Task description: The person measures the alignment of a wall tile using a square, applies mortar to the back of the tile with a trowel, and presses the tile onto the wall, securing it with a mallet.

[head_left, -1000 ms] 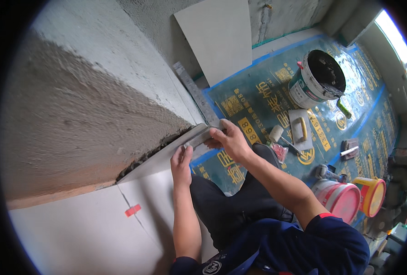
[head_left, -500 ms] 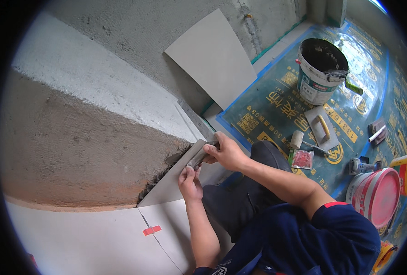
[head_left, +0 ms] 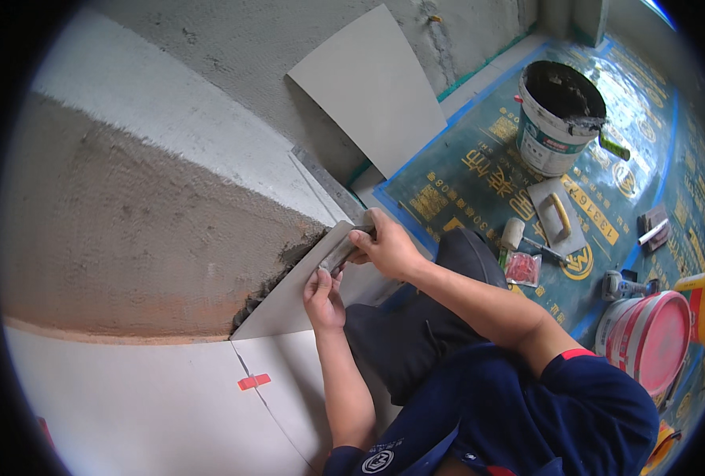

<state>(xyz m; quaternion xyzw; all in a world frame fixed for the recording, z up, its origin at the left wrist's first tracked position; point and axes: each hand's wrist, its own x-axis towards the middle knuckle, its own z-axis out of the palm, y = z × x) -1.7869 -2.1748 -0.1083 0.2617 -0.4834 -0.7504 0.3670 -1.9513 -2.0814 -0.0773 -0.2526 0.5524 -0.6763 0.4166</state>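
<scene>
A narrow pale grey tile (head_left: 289, 295) stands on edge against the mortar-covered wall, with dark clumpy mortar (head_left: 269, 292) showing along its back edge. Against this tile's upper part lies a short grey bar-like piece (head_left: 339, 252), whose exact kind I cannot make out. My left hand (head_left: 323, 297) pinches its lower end between thumb and fingers. Its upper end is in my right hand (head_left: 388, 247), thumb on the near side, the other fingers partly hidden. Light floor-like tiles (head_left: 130, 397) meet the standing tile at its foot, and a red clip (head_left: 254, 381) straddles their joint.
A loose square tile (head_left: 372, 87) leans on the rear wall. On the green floor sheet stand a mortar bucket (head_left: 555, 143) and red-and-white bucket (head_left: 658, 341). A trowel (head_left: 557, 218), white-headed mallet (head_left: 513, 234), red packet (head_left: 523, 268) and power tool (head_left: 626, 285) lie nearby.
Both hands keep their grip on the grey piece, with hardly any shift along the tile. The whole view has moved slightly.
</scene>
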